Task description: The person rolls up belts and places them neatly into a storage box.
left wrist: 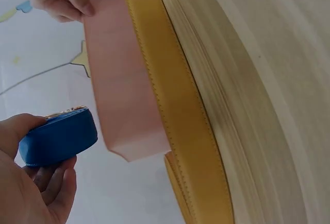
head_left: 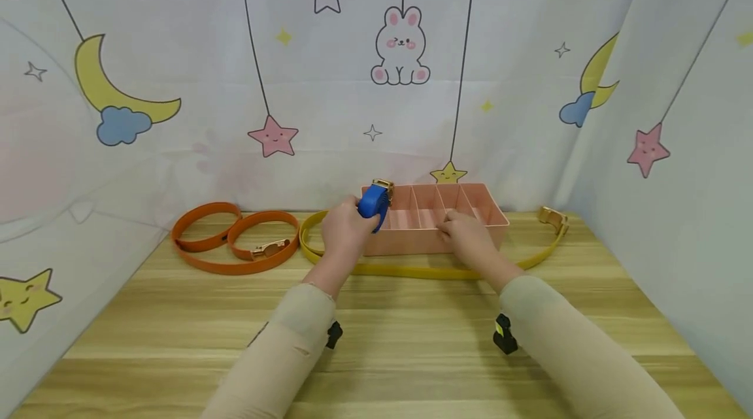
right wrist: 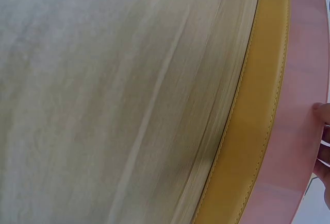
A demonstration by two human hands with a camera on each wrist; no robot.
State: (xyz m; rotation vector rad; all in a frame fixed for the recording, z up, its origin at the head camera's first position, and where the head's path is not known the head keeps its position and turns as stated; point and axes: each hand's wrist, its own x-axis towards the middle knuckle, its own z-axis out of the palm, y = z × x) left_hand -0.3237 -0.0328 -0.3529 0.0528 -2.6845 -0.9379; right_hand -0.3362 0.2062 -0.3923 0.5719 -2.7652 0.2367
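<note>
My left hand (head_left: 347,229) holds a rolled blue belt (head_left: 374,201) between thumb and fingers, its gold buckle upward. In the head view the belt overlaps the left end of a pink divided box (head_left: 412,242); the left wrist view has the blue roll (left wrist: 59,137) just off the box's end. My right hand (head_left: 467,236) pinches the box's front rim, thumb (right wrist: 320,112) on the outer wall and fingers over the edge. The box's visible compartments hold nothing. A yellow belt (head_left: 423,272) runs along the table before the box, partly behind my forearms.
An orange belt (head_left: 235,268) lies in loops at the left, its gold buckle (head_left: 270,248) showing. The yellow belt's buckle (head_left: 553,217) stands on edge right of the box. A patterned curtain (head_left: 329,79) hangs behind the wooden table (head_left: 412,340) and along its sides.
</note>
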